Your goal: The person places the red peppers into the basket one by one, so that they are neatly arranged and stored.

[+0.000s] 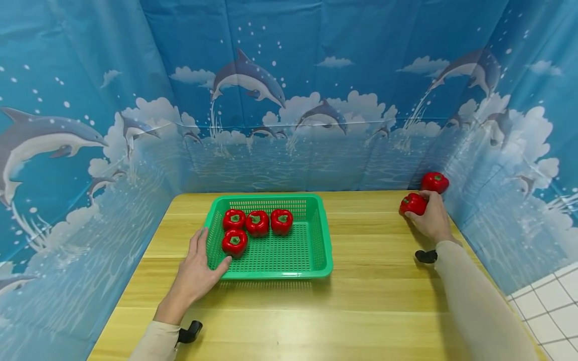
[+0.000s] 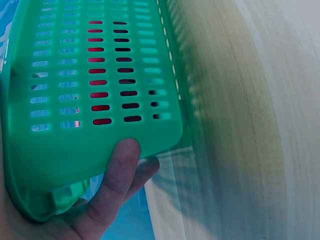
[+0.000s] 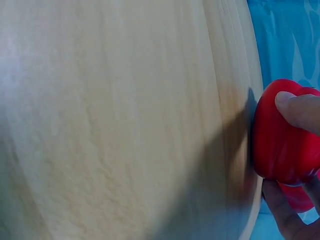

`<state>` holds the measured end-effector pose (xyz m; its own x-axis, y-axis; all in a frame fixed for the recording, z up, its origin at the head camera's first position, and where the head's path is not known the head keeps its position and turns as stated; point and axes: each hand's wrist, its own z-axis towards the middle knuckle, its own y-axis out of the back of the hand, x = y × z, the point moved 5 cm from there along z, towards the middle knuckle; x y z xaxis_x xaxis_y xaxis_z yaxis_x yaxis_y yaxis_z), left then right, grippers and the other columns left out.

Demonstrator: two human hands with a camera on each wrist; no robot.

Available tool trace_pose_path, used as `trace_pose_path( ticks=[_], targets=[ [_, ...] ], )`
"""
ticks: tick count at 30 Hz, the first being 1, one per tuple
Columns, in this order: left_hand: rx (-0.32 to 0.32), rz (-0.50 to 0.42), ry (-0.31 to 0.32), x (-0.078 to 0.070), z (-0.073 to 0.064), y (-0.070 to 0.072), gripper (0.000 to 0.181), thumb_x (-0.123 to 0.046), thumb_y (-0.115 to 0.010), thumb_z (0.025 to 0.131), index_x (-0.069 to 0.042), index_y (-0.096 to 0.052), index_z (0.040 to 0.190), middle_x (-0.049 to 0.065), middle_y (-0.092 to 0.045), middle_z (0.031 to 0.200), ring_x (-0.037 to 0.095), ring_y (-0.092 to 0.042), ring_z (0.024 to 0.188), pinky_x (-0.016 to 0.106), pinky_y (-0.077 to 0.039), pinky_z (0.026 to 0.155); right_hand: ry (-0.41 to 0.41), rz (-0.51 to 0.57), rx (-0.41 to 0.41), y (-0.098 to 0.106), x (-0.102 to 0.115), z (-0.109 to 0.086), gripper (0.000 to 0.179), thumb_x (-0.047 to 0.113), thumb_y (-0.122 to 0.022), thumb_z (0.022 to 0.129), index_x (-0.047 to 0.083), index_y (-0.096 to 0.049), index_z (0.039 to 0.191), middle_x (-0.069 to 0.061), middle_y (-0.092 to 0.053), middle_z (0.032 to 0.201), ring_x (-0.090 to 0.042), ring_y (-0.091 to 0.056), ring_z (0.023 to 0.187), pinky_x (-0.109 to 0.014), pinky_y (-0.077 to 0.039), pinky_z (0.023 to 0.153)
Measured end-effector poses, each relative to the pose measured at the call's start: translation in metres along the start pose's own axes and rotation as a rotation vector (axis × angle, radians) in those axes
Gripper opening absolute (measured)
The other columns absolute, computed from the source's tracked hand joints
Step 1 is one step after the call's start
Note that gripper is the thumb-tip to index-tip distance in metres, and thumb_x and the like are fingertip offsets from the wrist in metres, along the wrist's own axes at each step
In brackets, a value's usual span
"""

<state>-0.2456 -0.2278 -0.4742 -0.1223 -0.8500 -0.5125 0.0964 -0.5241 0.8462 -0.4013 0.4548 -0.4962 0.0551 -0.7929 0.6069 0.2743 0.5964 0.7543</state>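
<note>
At the front left corner of a green plastic basket [image 1: 328, 250], my left hand [image 1: 194, 271] grips the rim, thumb reaching over the inside. The left wrist view shows its fingers [image 2: 117, 175] against the outer slotted wall of the basket [image 2: 55, 155]. Several red bell peppers [image 1: 257, 223] stand in the basket, grouped at its left and back. Far to the right, my right hand [image 1: 432, 220] grips a red bell pepper [image 1: 412, 204] between thumb and fingers; the right wrist view shows this pepper [image 3: 282, 135] close up. Another red bell pepper [image 1: 435, 182] is just behind that hand.
The wooden table [image 1: 375, 296] spans the space between basket and right hand. A blue curtain [image 1: 289, 160] printed with dolphins hangs along its back and sides. White tiles [image 1: 551, 306] show at the lower right.
</note>
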Motion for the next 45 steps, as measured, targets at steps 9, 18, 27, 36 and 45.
trace_pose_path(
  ticks=[9, 18, 27, 36, 45],
  targets=[
    [0.008, -0.001, 0.003, 0.0, 0.001, 0.001, 0.112, -0.06, -0.069, 0.112, 0.001, -0.012, 0.186, 0.029, -0.016, 0.191, 0.065, -0.071, 0.132, 0.079, -0.059, 0.11, -0.006, -0.019, -0.012, 0.002, -0.001, -0.007, 0.089, 0.018, -0.084, 0.109, 0.002, -0.035, 0.181, -0.046, -0.035, 0.168, -0.072, -0.041, 0.15, -0.091, -0.043, 0.118],
    [0.012, -0.002, -0.003, -0.002, 0.003, 0.0, 0.112, -0.061, -0.068, 0.112, 0.001, -0.012, 0.186, 0.029, -0.016, 0.191, 0.064, -0.072, 0.132, 0.08, -0.058, 0.109, -0.044, 0.004, 0.002, 0.004, -0.003, -0.017, 0.082, 0.024, -0.082, 0.111, -0.004, -0.04, 0.176, -0.047, -0.032, 0.165, -0.07, -0.039, 0.149, -0.09, -0.045, 0.116],
    [0.016, -0.012, -0.003, -0.005, 0.005, -0.002, 0.112, -0.06, -0.069, 0.112, 0.001, -0.011, 0.186, 0.028, -0.015, 0.192, 0.063, -0.067, 0.143, 0.087, -0.049, 0.116, -0.064, 0.019, -0.007, 0.004, -0.003, -0.028, 0.083, 0.026, -0.085, 0.109, -0.004, -0.042, 0.174, -0.046, -0.032, 0.17, -0.07, -0.041, 0.15, -0.088, -0.047, 0.117],
    [0.011, -0.02, -0.014, -0.003, 0.005, -0.005, 0.112, -0.059, -0.069, 0.112, 0.002, -0.012, 0.186, 0.029, -0.016, 0.191, 0.065, -0.068, 0.14, 0.087, -0.051, 0.114, 0.044, 0.033, -0.052, 0.004, 0.009, -0.034, 0.079, 0.019, -0.087, 0.106, -0.011, -0.046, 0.167, -0.043, -0.05, 0.163, -0.065, -0.049, 0.147, -0.083, -0.05, 0.115],
    [0.015, -0.016, 0.004, 0.0, 0.0, -0.002, 0.111, -0.06, -0.067, 0.113, 0.001, -0.01, 0.186, 0.026, -0.013, 0.193, 0.064, -0.068, 0.139, 0.086, -0.05, 0.115, 0.093, 0.076, -0.059, -0.004, 0.031, -0.038, 0.078, 0.017, -0.088, 0.105, -0.01, -0.048, 0.166, -0.04, -0.051, 0.159, -0.059, -0.054, 0.141, -0.075, -0.053, 0.109]
  ],
)
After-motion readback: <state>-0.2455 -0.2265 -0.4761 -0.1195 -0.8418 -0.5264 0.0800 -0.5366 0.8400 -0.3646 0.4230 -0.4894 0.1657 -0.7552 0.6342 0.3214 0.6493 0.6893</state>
